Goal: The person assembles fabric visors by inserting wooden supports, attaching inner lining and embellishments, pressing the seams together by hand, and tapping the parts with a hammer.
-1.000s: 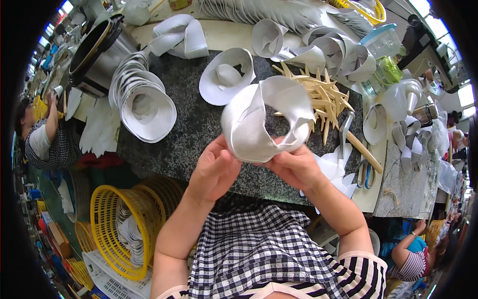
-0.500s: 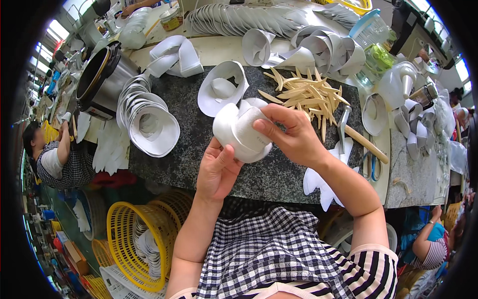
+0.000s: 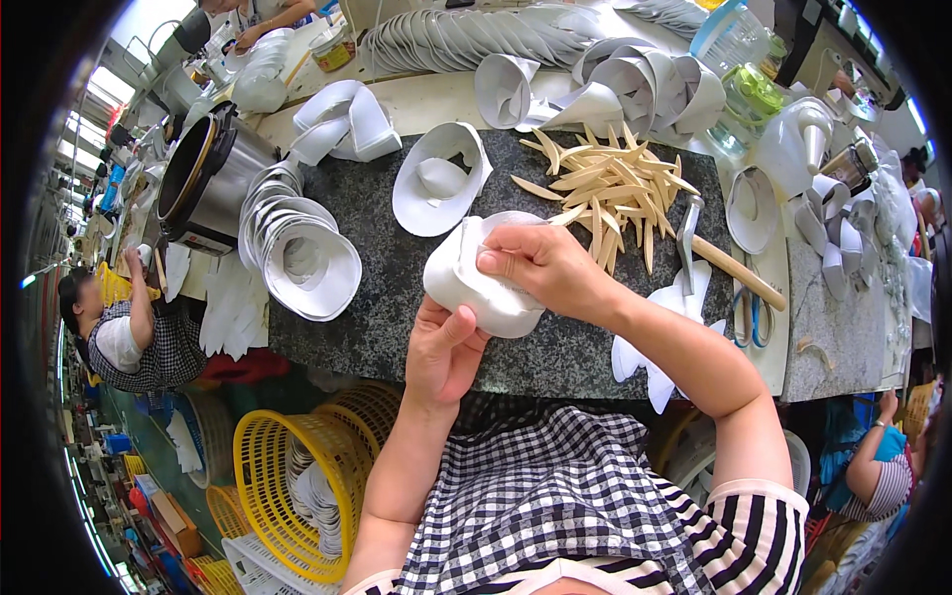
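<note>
Above the dark stone slab (image 3: 342, 357), a white curved piece like a shoe upper (image 3: 454, 270) is held up between both hands. My left hand (image 3: 441, 352) cups it from below on the left, with the thumb along its near side. My right hand (image 3: 550, 266) is closed over the top, thumb and fingertips pinching its edge; some fingertips are hidden inside. A similar white upper (image 3: 441, 178) lies just beyond. Tan crescent-shaped strips (image 3: 615, 193) are heaped past my right hand. To the right lies a hammer (image 3: 736, 270) with a wooden handle.
Nested white uppers (image 3: 300, 260) sit at the left, beside a metal pot (image 3: 223, 178). More white pieces (image 3: 486, 42) line the far side. Blue-handled scissors (image 3: 762, 322) and white cut pieces (image 3: 650, 352) lie at the right. A yellow basket (image 3: 253, 486) stands low left. Other people work nearby.
My right hand has shifted slightly left and lower over the white upper, its fingers now reaching across the top. The upper has been turned in my hands, and the head view has shifted a little.
</note>
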### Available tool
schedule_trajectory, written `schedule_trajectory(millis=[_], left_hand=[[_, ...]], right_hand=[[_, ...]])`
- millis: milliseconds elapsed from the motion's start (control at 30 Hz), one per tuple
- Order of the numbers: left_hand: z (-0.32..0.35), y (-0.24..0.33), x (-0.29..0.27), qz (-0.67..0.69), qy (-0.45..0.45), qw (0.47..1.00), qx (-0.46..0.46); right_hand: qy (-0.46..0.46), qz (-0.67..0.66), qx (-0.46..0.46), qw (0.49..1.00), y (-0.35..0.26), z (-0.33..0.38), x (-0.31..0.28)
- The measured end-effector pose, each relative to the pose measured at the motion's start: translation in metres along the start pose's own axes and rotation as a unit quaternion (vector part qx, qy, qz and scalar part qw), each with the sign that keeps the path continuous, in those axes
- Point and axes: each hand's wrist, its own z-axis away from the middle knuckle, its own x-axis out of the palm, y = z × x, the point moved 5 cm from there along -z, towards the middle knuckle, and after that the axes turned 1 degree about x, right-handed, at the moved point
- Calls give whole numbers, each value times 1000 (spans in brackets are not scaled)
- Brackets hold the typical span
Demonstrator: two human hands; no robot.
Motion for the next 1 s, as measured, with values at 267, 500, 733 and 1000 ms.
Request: schedule_trajectory(millis=[267, 500, 733, 1000], left_hand=[[-2, 3, -11, 70, 47, 996, 24], [0, -8, -10, 109, 55, 992, 24], [6, -11, -15, 136, 63, 987, 51], [7, -11, -12, 115, 74, 989, 63]], right_hand=[[236, 148, -189, 942, -42, 26, -11], [226, 292, -281, 886, -50, 47, 22], [149, 249, -153, 945, -44, 40, 18], [99, 206, -125, 966, -38, 40, 20]])
